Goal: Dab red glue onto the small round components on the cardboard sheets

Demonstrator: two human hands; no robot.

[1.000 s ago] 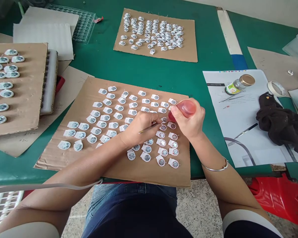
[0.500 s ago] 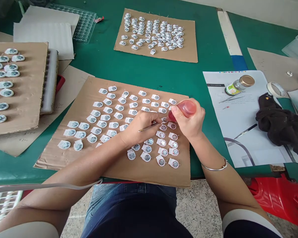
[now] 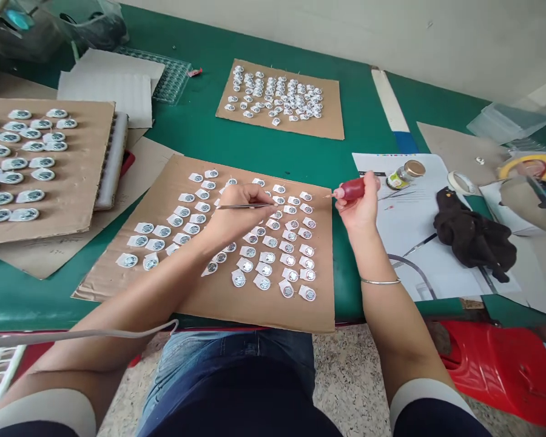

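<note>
My left hand [image 3: 242,205] is closed around slim metal tweezers [image 3: 236,207], held nearly level over the middle of a cardboard sheet [image 3: 209,309]. Rows of small round silvery discs on white tabs, like the disc [image 3: 307,293] near the front right corner, lie on this sheet. Off the sheet's right edge, my right hand [image 3: 361,206] grips a red squeeze bottle [image 3: 352,189], its thin needle tip pointing left. That tip is clear of the discs.
Another disc-covered cardboard [image 3: 279,130] lies at the back, and one more [image 3: 73,224] sits raised at left. To the right, printed paper [image 3: 368,161] bears a gold-lidded glass jar [image 3: 404,175] and a black cloth [image 3: 475,233]. A red stool [image 3: 505,370] stands below the table.
My right hand has lifted the squeeze bottle away from the discs to the right and turned it more level. My left hand has moved up and left with the tweezers. The view has shifted.
</note>
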